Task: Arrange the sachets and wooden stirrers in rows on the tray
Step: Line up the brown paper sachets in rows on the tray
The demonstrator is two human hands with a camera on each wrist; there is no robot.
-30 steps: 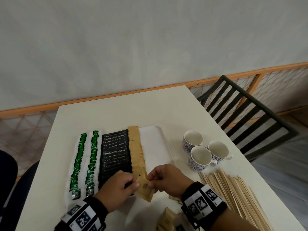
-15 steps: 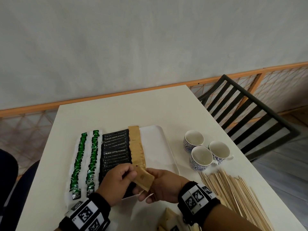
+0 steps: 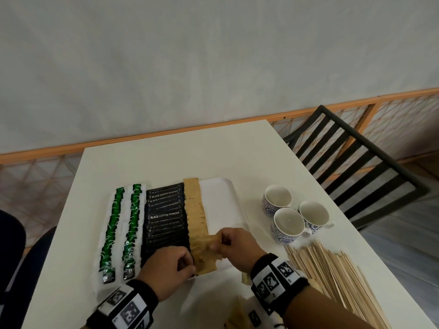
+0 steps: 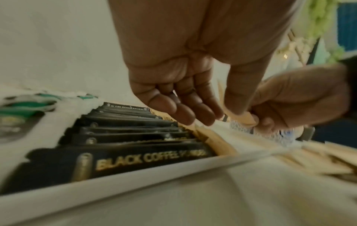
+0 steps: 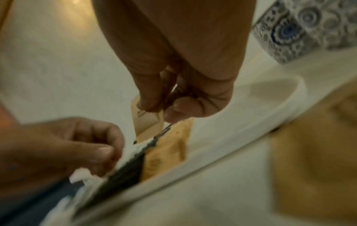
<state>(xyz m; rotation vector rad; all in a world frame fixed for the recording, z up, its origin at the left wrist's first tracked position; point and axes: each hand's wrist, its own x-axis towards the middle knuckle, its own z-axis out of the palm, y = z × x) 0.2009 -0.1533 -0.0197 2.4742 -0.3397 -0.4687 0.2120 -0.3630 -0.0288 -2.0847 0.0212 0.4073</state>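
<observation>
A white tray [image 3: 221, 205] holds two rows of green sachets [image 3: 111, 222], a row of black coffee sachets [image 3: 165, 214] and a row of brown sachets [image 3: 194, 214]. My right hand [image 3: 230, 243] pinches one brown sachet [image 5: 146, 122] between thumb and fingers, just over the near part of the brown row. My left hand [image 3: 171, 264] hovers with loosely curled fingers [image 4: 183, 107] over the near end of the black row and holds nothing. Wooden stirrers [image 3: 332, 279] lie in a loose pile on the table to the right of my right wrist.
Three patterned cups [image 3: 288, 224] stand between the tray and the stirrers. Loose brown sachets [image 3: 240, 312] lie at the table's near edge. A black slatted chair [image 3: 356, 167] is at the table's right side. The tray's right strip is bare.
My right hand came out from under the left and carried the brown sachet a little farther along the brown row. My left hand let go of it and drew back toward me.
</observation>
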